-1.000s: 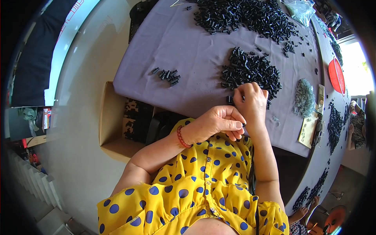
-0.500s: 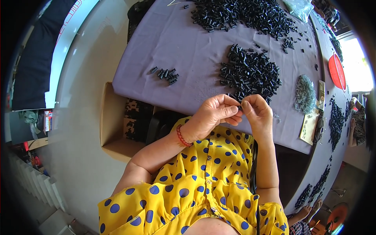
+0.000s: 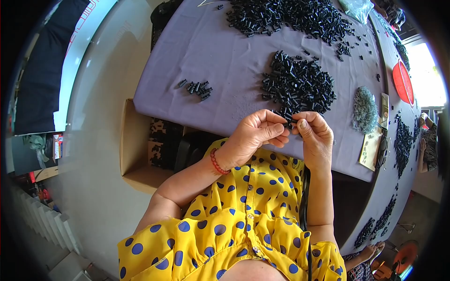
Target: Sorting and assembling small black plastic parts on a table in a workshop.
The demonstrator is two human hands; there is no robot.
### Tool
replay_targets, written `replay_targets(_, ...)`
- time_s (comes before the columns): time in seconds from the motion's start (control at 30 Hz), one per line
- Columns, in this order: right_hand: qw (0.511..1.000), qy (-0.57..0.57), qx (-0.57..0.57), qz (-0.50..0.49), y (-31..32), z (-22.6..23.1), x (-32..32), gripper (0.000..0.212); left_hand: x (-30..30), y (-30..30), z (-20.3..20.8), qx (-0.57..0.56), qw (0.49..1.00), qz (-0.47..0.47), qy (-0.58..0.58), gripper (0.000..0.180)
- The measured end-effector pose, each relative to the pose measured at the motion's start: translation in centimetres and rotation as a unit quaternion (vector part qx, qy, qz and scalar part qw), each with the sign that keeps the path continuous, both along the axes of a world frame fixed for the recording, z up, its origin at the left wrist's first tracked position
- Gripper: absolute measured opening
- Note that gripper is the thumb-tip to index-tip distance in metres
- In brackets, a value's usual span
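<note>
- Black part (image 3: 291,121): small, dark and short, apparently tubular; finer detail is hidden by the fingertips. Location: between both hands, above the near edge of the table.
- Left hand (image 3: 262,132): thumb and forefinger narrowed on one end of the part; remaining fingers curled beneath. A red beaded bracelet (image 3: 217,161) encircles the wrist.
- Right hand (image 3: 316,138): thumb and forefinger pinched at the other end.
- Loose pile (image 3: 298,84): similar black pieces, tube-shaped with a slight sheen, lying in mixed directions just beyond the hands.
- Small cluster (image 3: 200,89): a few like pieces, left of the pile and well apart from it.
- Large heap (image 3: 290,18): more black pieces, farther across the purple-grey tablecloth (image 3: 183,56).
- Right side of table: clump of translucent pieces (image 3: 365,110), with a yellowish card (image 3: 369,151) near it.
- Cardboard box (image 3: 140,177): open, below the table's left corner.
</note>
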State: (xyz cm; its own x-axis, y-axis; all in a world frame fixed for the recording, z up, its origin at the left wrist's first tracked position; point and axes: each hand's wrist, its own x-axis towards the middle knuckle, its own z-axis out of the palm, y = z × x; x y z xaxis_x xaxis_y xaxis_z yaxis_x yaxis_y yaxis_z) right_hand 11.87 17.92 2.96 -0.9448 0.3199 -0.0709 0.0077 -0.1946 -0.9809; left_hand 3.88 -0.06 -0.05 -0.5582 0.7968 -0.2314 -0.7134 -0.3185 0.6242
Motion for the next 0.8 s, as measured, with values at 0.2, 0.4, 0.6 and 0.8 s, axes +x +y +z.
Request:
replay_targets(0.2,1.000,0.007,-0.007,-0.008,-0.10,-0.21,0.23,0.012,0.02,0.03,0.69,-0.013,1.000,0.002,0.019,0.020)
replay_targets(0.4,0.999,-0.011,0.042,-0.003,-0.27,-0.08,0.26,0.014,0.08,-0.01,0.55,-0.020,0.999,0.004,0.025,0.021)
replay_targets(0.6,0.998,-0.018,0.065,0.002,-0.38,0.02,0.31,0.014,0.12,0.07,0.59,-0.025,0.999,0.002,0.034,0.020)
replay_targets(0.8,0.995,-0.029,0.098,0.001,-0.58,0.24,0.37,0.014,0.13,0.10,0.71,-0.031,0.999,-0.001,0.037,0.021)
